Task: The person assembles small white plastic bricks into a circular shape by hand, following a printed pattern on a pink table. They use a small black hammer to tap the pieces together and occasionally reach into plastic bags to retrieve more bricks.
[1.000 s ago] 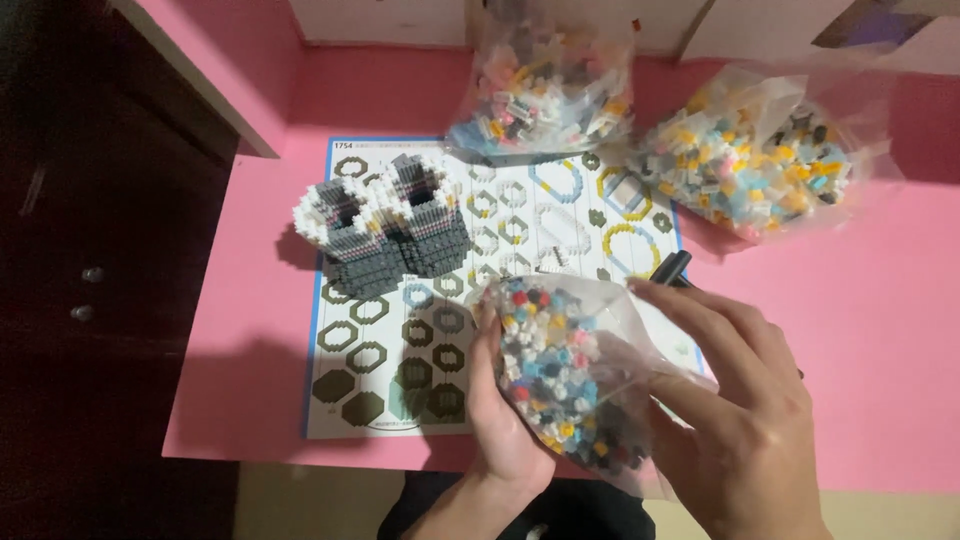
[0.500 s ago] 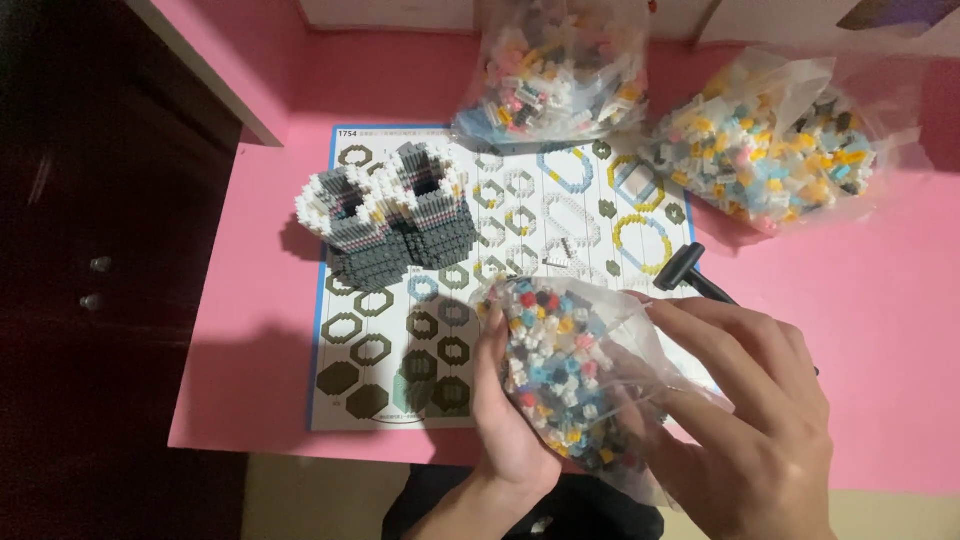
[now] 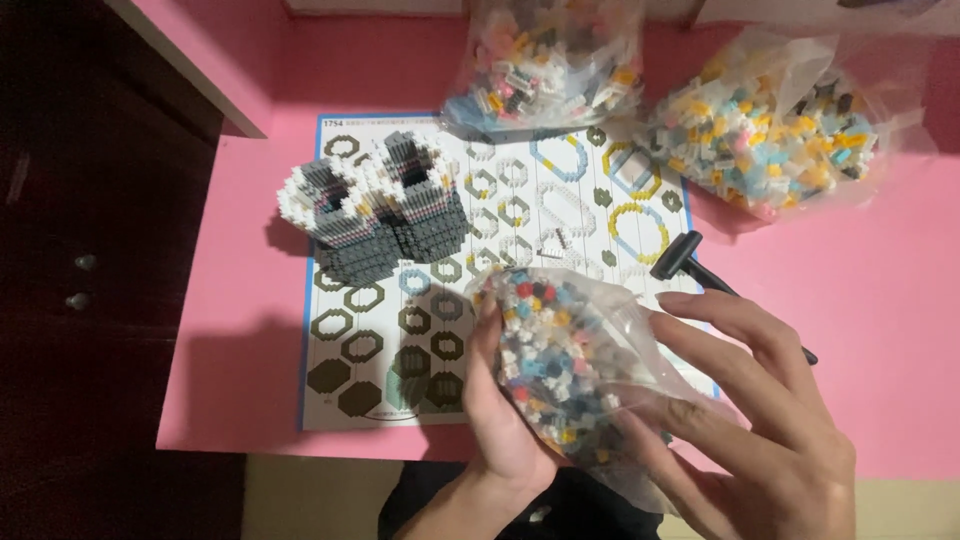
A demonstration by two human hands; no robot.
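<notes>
A clear plastic bag of small mixed-colour bricks (image 3: 565, 350) is held between both hands over the near edge of the pink table (image 3: 850, 310). My left hand (image 3: 500, 420) cups the bag from the left side and below. My right hand (image 3: 760, 430) presses on its right side with fingers spread. The bag partly covers a printed instruction sheet (image 3: 520, 200) with octagon and oval diagrams. A grey and white brick model (image 3: 375, 205) stands on the sheet's upper left.
Two more clear bags of small bricks lie at the back: one at the centre (image 3: 550, 60), one at the right (image 3: 775, 135). A small black tool (image 3: 690, 262) lies beside the sheet, right of the held bag. Dark furniture (image 3: 90, 270) borders the table's left.
The view has shifted slightly. My right hand has slid further onto the bag's right side, and the bag has turned a little between my hands.
</notes>
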